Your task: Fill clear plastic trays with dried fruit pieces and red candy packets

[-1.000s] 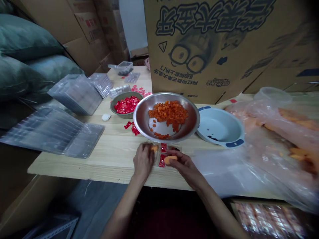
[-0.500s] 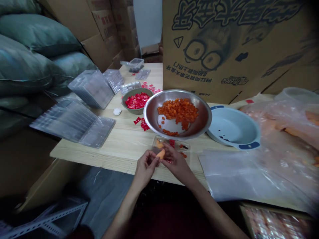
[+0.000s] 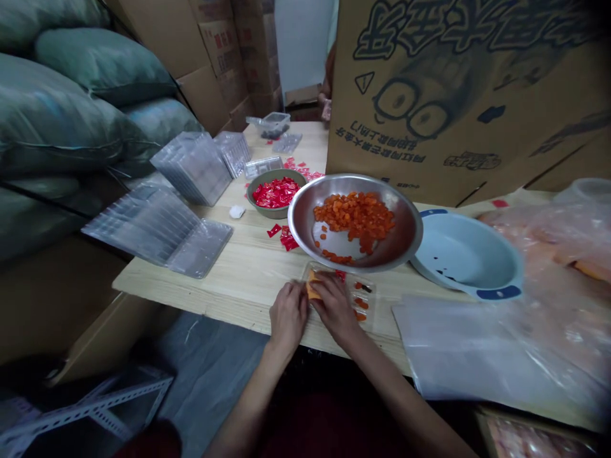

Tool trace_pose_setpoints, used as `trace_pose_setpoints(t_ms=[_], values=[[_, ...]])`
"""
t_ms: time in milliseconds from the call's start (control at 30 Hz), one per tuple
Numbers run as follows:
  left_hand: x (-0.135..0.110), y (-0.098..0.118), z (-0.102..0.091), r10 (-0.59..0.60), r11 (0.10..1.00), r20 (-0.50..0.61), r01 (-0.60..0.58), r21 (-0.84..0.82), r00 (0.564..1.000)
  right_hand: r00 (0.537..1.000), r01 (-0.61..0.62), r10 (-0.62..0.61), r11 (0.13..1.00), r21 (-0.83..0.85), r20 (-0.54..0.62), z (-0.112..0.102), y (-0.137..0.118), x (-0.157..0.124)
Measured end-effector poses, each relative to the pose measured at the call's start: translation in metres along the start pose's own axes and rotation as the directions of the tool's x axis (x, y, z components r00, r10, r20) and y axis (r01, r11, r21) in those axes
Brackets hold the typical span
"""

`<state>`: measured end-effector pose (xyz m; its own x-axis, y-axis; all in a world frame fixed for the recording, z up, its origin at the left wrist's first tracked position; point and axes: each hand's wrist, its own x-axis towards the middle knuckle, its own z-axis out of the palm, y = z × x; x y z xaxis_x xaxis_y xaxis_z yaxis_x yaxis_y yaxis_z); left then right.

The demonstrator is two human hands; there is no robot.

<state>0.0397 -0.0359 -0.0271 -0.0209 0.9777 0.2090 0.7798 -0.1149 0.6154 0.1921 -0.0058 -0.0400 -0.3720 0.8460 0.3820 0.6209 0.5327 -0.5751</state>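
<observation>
A clear plastic tray point(image 3: 375, 289) with compartments lies at the table's front edge, below the steel bowl. Its right compartments hold small orange pieces point(image 3: 361, 303) and one dark piece; a red packet point(image 3: 340, 275) shows further left. My right hand point(image 3: 337, 308) is over the tray's left part, its fingers closed on a pale orange slice point(image 3: 312, 286), like dried fruit. Beside it my left hand point(image 3: 289, 315) is closed at the tray's left edge, close to the slice. What its fingertips hold is hidden.
The steel bowl point(image 3: 299, 238) holds many orange bits. Behind it stand a green bowl point(image 3: 267, 212) of red packets and a large carton point(image 3: 405, 152). Clear trays point(image 3: 157, 232) stack left; a blue basin point(image 3: 477, 254) and plastic bags point(image 3: 563, 254) lie right. Another person's hand point(image 3: 326, 108) shows behind the carton.
The orange slice has gone from between both hands' fingertips down into the tray's left part. My right hand now covers more of the tray. The view has shifted slightly left.
</observation>
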Motion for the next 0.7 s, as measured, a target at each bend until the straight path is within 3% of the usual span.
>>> trace_pose_setpoints(t_ms=[100,167,233,333,400,467,567,700], values=[[0.006,-0.007,-0.007,0.011,0.998,0.036,-0.009,-0.07,0.999,0.998,-0.002,0.007,0.996,-0.084,0.063,-0.005,0.005,0.005],[0.018,-0.025,-0.023,-0.036,0.989,-0.015,0.034,-0.145,0.999,0.993,-0.023,0.035,0.994,-0.104,0.112,-0.01,0.009,0.012],[0.038,-0.058,-0.049,-0.152,0.982,-0.12,0.136,-0.131,0.981,0.986,-0.026,0.043,0.994,-0.107,0.161,-0.014,0.012,0.018],[0.075,-0.124,-0.102,-0.343,0.937,-0.251,0.348,-0.024,0.905,0.971,0.028,-0.008,0.996,-0.081,0.237,-0.019,0.014,0.021],[0.098,-0.166,-0.133,-0.419,0.901,-0.25,0.433,0.001,0.873,0.964,0.068,-0.047,0.995,-0.072,0.263,-0.019,0.014,0.016],[0.114,-0.197,-0.151,-0.478,0.873,-0.192,0.487,0.003,0.857,0.966,0.103,-0.079,0.991,-0.084,0.245,-0.016,0.015,0.006],[0.125,-0.222,-0.157,-0.536,0.843,-0.102,0.538,-0.011,0.838,0.976,0.153,-0.133,0.982,-0.109,0.172,-0.012,0.018,-0.011],[0.125,-0.235,-0.148,-0.566,0.824,-0.056,0.566,-0.026,0.822,0.985,0.167,-0.16,0.98,-0.109,0.068,-0.017,0.025,-0.03]])
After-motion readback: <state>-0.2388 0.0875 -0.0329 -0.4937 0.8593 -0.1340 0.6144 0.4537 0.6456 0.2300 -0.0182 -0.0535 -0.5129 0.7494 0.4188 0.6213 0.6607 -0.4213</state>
